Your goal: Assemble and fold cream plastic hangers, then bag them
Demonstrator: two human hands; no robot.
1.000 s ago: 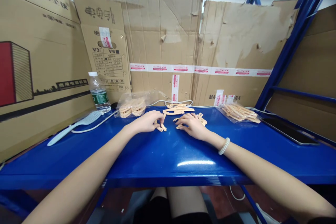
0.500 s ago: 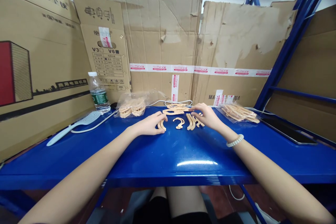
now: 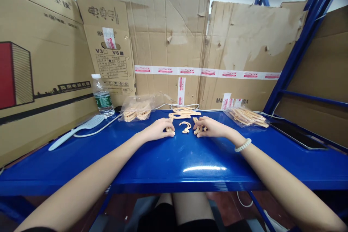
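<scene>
My left hand [image 3: 156,129] pinches a pair of curved beige strips [image 3: 170,129] between thumb and fingers, holding them at their two ends on the blue table. Just right of them lie beige hook-shaped pieces [image 3: 186,127], one overlapping another, touched by neither hand. My right hand [image 3: 213,127] closes its thumb and fingers over more curved beige strips [image 3: 196,129]. That hand partly hides them, along with smaller beige parts beside them. Behind both hands, a stack of flat beige frames [image 3: 183,115] with cut-out openings lies on the table.
Clear bags of beige parts lie at the back left [image 3: 136,110] and back right [image 3: 247,116]. A water bottle [image 3: 102,98] and a pale hairbrush [image 3: 81,128] are at left, a dark phone [image 3: 299,136] at right. Cardboard panels [image 3: 168,43] stand behind, with a white cable [image 3: 212,110] along their base.
My right hand has come down and left onto the curved strips, its fingers closing over them. My left hand has shifted slightly right, and its strips now stand more upright.
</scene>
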